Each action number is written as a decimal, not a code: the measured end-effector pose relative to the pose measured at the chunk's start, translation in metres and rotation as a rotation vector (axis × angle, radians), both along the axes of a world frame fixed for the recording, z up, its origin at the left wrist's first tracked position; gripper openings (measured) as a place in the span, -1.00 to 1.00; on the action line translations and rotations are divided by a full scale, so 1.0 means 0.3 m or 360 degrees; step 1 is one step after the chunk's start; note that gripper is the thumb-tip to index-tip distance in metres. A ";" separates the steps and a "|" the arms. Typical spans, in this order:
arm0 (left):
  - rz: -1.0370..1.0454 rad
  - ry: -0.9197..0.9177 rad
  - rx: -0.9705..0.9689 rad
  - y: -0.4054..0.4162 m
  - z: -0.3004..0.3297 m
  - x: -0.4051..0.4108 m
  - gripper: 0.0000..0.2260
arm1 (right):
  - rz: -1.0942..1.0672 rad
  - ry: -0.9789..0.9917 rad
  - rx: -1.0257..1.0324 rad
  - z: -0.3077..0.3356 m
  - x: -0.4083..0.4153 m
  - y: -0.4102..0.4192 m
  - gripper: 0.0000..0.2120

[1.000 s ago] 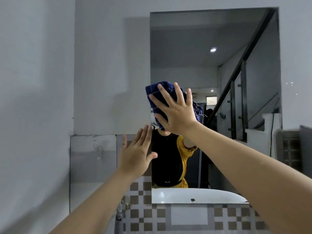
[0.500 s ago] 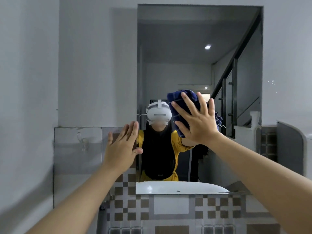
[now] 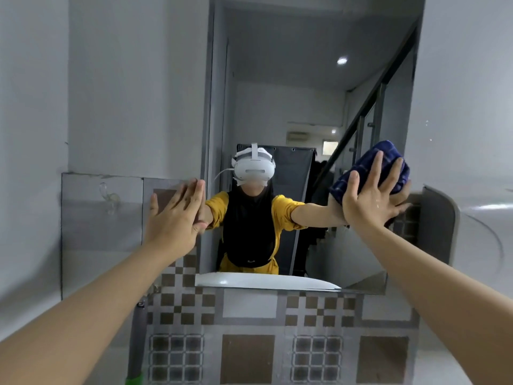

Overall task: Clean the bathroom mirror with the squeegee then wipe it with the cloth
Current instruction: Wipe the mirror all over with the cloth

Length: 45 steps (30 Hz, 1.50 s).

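The tall frameless mirror (image 3: 305, 93) hangs on the grey wall ahead and reflects a person in yellow and black. My right hand (image 3: 370, 195) presses a dark blue checked cloth (image 3: 388, 159) flat against the glass near the mirror's right edge, fingers spread over it. My left hand (image 3: 175, 215) rests with an open palm on the wall at the mirror's lower left edge and holds nothing. A grey pole with a green band (image 3: 136, 354) stands at the bottom left; I cannot tell whether it belongs to the squeegee.
Brown and grey patterned tiles (image 3: 249, 329) cover the wall below the mirror. A clear suction hook (image 3: 109, 197) sticks to a grey panel on the left. The curved edge of a white fixture (image 3: 444, 215) juts in at the right.
My right hand has slid the cloth across the glass from the left part of the mirror to its right edge. The left hand stays at the mirror's lower left edge.
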<state>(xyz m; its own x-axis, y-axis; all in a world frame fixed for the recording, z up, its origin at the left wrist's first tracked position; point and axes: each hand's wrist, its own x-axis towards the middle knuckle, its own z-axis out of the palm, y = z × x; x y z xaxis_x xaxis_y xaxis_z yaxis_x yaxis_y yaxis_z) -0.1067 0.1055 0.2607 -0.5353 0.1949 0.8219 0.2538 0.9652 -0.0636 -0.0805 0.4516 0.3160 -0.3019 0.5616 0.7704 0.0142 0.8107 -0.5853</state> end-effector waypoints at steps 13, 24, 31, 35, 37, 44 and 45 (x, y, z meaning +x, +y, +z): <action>-0.0111 0.0003 -0.0231 -0.083 0.040 -0.003 -0.20 | 0.0258 -0.0014 0.0667 -0.211 -0.066 -0.520 -0.38; -0.0262 -0.0033 -0.0211 -0.114 0.035 -0.012 -0.15 | 0.0132 0.0165 0.1193 -0.418 -0.111 -0.667 -0.47; -0.0251 0.0026 -0.0149 -0.096 0.015 -0.020 -0.10 | 0.0093 0.0124 0.1453 -0.468 -0.079 -0.455 -0.48; -0.0242 0.0043 -0.0138 -0.094 0.001 -0.031 -0.10 | -0.0024 -0.0070 0.1143 -0.486 -0.049 -0.228 -0.43; -0.0235 0.0058 -0.0136 -0.090 -0.002 -0.032 -0.10 | -0.0017 -0.0143 0.0884 -0.488 -0.023 -0.105 -0.39; -0.0206 0.0054 -0.0136 -0.079 -0.005 -0.035 -0.09 | 0.0007 -0.0179 -0.0194 -0.576 0.037 0.038 -0.40; -0.0208 0.0052 -0.0135 -0.079 -0.006 -0.035 -0.09 | 0.0016 -0.0175 -0.0223 -0.591 0.030 0.014 -0.40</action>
<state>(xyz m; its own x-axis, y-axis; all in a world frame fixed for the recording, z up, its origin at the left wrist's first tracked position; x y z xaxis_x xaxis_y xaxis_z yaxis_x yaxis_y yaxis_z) -0.1172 0.0816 0.2588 -0.4740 0.3306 0.8161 0.3735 0.9148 -0.1537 -0.0716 0.4559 0.1387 -0.3860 0.6578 0.6467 0.0768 0.7215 -0.6881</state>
